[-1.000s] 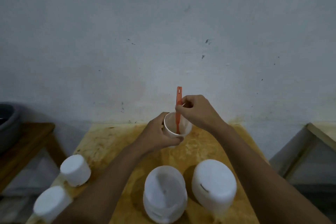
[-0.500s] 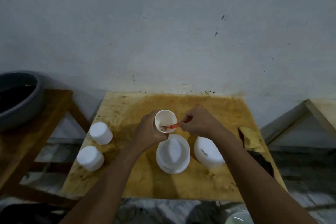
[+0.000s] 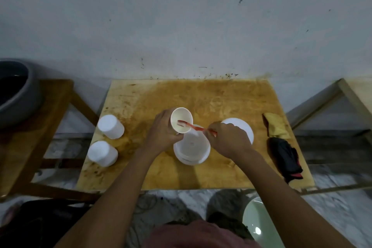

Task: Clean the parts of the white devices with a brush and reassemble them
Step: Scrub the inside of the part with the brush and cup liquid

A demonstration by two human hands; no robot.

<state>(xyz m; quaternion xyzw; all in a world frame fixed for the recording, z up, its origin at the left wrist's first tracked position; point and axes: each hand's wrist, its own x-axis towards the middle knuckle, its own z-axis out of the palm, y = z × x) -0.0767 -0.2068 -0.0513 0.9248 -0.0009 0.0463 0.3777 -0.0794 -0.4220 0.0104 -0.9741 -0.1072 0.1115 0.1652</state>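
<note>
Brush (image 3: 193, 126) is being pinched near its tail end by the right hand (image 3: 227, 139), whose fingers are curling closed around the red handle. From that grip the handle is running out to the left and slightly away from the person, and the bristle head is sitting inside the white cup (image 3: 181, 114). The left hand (image 3: 163, 135) is wrapping the cup from its outer side with the fingers clamped around the wall. It appears to be holding the cup clear of the wooden table (image 3: 221, 98), tilted so that the mouth is facing up and toward the person. The cup's long axis is slanting, base away and mouth near. The brush's long axis is crossing it at an angle and entering over the rim edge nearest the right hand. Whether the bristles are touching the inner wall is too small to confirm.

Judgement: scrubbing of the cup interior is in progress. The next stroke is depending on the head lying left of the right-hand grip and inside the rim. The right hand is placed to drive it, the left to turn the cup.

Directly beneath both grips an open white housing (image 3: 191, 151) is standing on the table. A white dome part (image 3: 241, 125) is showing just beyond the right hand. A far white cylinder (image 3: 110, 127) and a near white cylinder (image 3: 102, 153) are sitting well apart to the left of the left hand
</note>
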